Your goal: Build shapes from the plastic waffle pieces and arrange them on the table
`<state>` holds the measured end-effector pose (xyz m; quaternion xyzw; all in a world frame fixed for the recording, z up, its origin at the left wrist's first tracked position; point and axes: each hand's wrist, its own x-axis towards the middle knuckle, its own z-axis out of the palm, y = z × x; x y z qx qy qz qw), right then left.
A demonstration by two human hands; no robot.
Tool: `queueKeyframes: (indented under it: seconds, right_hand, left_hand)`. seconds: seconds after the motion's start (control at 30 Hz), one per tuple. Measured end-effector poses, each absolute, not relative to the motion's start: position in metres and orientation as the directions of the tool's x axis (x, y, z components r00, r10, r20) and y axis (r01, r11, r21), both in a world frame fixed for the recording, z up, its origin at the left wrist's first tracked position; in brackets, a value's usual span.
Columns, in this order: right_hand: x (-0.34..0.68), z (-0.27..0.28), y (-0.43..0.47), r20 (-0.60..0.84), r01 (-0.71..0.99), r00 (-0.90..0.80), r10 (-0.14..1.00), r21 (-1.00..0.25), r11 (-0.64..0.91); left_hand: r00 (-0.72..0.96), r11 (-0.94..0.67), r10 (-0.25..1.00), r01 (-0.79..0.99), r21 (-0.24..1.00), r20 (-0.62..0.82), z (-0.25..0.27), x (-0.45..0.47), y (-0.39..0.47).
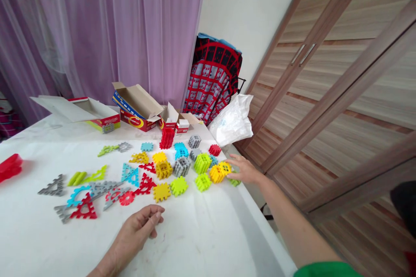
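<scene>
My right hand (244, 169) reaches to the table's right edge. Its fingers are apart, around the right side of the yellow window-pattern building pieces (225, 167). A green piece (234, 181) lies partly hidden under it. My left hand (143, 223) rests over the white tabletop at the front, fingers curled and thumb against the index finger, with nothing visible in it. Just beyond that hand are a yellow square piece (161, 192) and a lime square piece (179, 186). Stacks of grey pieces (181, 166) and lime pieces (203, 163) stand between the hands, farther back.
Red triangles (85, 208), grey triangles (53, 186) and blue pieces (130, 175) lie scattered at left. Opened cardboard boxes (138, 101) stand along the back. A white plastic bag (232, 121) sits at the back right corner, near a wooden wardrobe (325, 95).
</scene>
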<state>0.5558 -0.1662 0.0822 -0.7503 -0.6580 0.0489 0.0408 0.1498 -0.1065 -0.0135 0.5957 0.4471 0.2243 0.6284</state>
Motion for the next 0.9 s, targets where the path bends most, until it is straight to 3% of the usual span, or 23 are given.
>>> queueKeyframes:
  seconds: [0.27,0.67,0.9]
  right_hand:
    - [0.556,0.076,-0.144,-0.125,0.993,0.014,0.992,-0.117,-0.028]
    - [0.562,0.075,-0.140,-0.164,0.993,-0.017,0.986,-0.120,-0.002]
    - [0.548,0.082,-0.137,-0.224,0.998,0.013,0.975,-0.056,-0.026]
  left_hand:
    - [0.478,0.221,0.812,0.279,0.935,-0.334,-0.005,0.151,-0.108]
    - [0.470,0.235,0.809,0.292,0.927,-0.354,-0.008,0.151,-0.107]
    - [0.472,0.240,0.811,0.272,0.932,-0.346,-0.012,0.151,-0.107]
